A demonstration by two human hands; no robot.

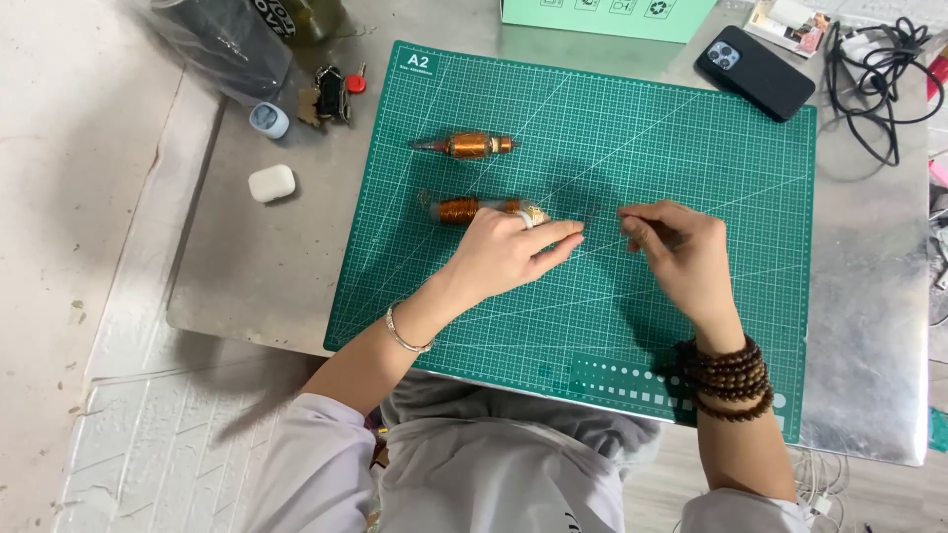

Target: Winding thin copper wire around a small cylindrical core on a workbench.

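Your work surface is a green cutting mat [612,296] with a printed white grid and diagonal lines, laid flat on a dull grey metal table [257,257]. Two spindle-shaped rotors wound with glossy copper wire lie on the mat's upper left part: the far rotor [472,145] lies apart from your hands, and the near rotor [474,208] lies just below it, its right end under your left hand. Your left hand [509,252] rests palm down on the mat, fingers drawn together and pointing right, thumb and forefinger nearly closed; it touches the near rotor's end, and whether a wire is pinched there cannot be told. Your right hand [686,259] is curled into a narrow pinch near the mat's centre, fingertips pointing left toward the other hand; what it pinches is too thin to make out. A thin metal bangle [405,336] circles your left wrist and stacked brown wooden beads [731,377] circle the right. Off the mat lie a black phone [755,69], tangled black cables [884,79] and a small white rounded case [271,183].
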